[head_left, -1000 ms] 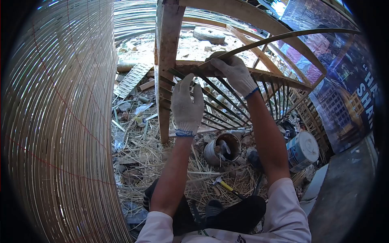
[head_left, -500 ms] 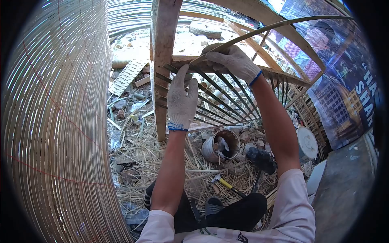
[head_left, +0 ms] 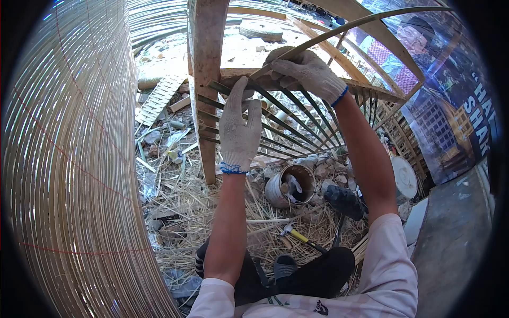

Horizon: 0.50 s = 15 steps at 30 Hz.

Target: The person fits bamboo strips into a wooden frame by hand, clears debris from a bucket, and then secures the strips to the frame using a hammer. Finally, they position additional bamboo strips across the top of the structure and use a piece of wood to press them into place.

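Note:
My right hand (head_left: 310, 74), in a pale knitted glove with a blue cuff, is closed around a long bamboo strip (head_left: 350, 25). The strip arches up and away to the right; its near end lies by the fingertips of my left hand (head_left: 238, 127). That hand, gloved too, has its index finger stretched up and its thumb apart, over the slats at the frame's corner. Some of its fingers are hidden behind. Dark narrow slats (head_left: 297, 108) fan out below the wooden crossbar (head_left: 366, 87), which joins an upright post (head_left: 207, 53).
A tall screen of thin bamboo sticks (head_left: 74, 159) stands at left. Below the frame are a bucket (head_left: 275, 192), a dark block-like object (head_left: 343, 201) and a yellow-handled hammer (head_left: 299, 236) on straw-littered ground. A printed banner (head_left: 450, 116) hangs at right; a tyre (head_left: 261, 31) lies beyond.
The view has shifted slightly, so the post and screen appear farther left. Both hands keep nearly the same place on the frame, and the right still grips the bamboo strip.

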### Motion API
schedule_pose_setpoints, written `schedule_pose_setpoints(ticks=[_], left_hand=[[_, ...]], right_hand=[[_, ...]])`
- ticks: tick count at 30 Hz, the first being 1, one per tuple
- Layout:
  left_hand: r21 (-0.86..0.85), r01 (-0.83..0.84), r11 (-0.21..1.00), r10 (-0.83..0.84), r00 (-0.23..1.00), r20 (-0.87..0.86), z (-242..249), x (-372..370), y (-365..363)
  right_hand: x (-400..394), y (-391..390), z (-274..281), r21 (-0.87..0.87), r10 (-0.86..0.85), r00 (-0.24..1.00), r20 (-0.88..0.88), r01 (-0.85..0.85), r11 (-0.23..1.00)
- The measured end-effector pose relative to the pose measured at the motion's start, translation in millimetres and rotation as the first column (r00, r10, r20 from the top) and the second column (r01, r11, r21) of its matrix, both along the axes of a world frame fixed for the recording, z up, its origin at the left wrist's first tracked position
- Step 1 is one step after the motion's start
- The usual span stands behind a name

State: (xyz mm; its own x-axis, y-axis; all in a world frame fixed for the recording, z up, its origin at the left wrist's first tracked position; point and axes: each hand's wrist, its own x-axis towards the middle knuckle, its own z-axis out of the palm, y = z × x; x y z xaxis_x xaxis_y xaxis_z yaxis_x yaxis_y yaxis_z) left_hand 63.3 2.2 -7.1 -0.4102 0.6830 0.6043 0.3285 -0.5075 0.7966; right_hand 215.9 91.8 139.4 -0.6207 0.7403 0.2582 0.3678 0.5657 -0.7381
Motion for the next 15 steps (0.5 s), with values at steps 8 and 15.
schedule_pose_setpoints(ticks=[8, 15], left_hand=[[0.051, -0.006, 0.999, 0.003, 0.999, 0.047, -6.0, 2.6, 3.6], [0.022, -0.023, 0.999, 0.022, 0.998, 0.064, 1.2, 3.4, 0.5]], right_hand=[[-4.0, 2.8, 0.2, 0.022, 0.005, 1.000, 0.020, -0.005, 1.000], [-16.6, 14.0, 0.9, 0.183, 0.026, 0.988, 0.151, -0.054, 0.982]])
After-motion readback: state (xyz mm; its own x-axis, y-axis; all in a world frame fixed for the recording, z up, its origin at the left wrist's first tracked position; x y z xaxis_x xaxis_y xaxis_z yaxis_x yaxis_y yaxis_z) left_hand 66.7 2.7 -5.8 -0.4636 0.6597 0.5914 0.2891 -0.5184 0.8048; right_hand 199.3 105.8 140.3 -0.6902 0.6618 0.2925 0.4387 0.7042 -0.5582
